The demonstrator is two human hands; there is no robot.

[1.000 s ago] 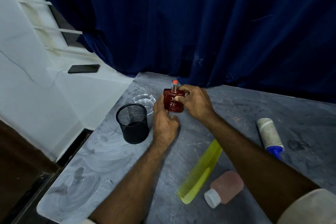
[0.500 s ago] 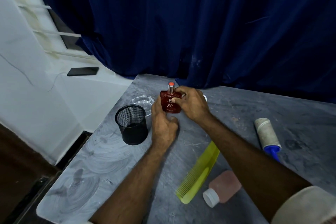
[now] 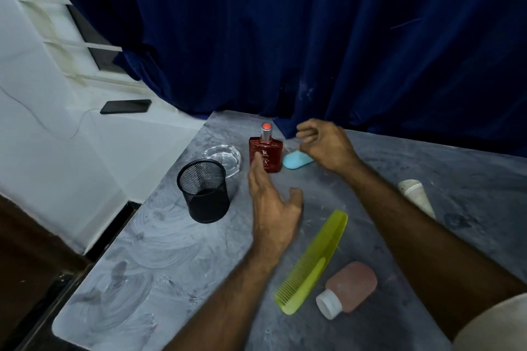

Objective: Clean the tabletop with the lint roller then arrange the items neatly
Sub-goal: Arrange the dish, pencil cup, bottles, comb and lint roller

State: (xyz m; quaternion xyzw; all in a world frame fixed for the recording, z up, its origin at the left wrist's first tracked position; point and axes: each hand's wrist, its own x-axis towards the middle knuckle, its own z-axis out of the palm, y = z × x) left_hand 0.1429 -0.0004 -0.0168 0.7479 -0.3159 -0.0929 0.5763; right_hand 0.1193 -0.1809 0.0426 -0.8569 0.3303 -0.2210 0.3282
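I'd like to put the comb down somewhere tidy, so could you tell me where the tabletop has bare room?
Bare: the near-left stretch of tabletop in front of the mesh cup. Crowded: the far corner, with ashtray, red bottle and blue case.

Grey tabletop (image 3: 159, 259): mesh cup (image 3: 204, 191), ashtray (image 3: 222, 154), bottle (image 3: 265, 152), comb (image 3: 312, 261).

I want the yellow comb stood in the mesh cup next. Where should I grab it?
Pinch the yellow comb by its plain spine at the far end, from above with the right hand; it lies flat, teeth facing left, so that end is probably easiest.
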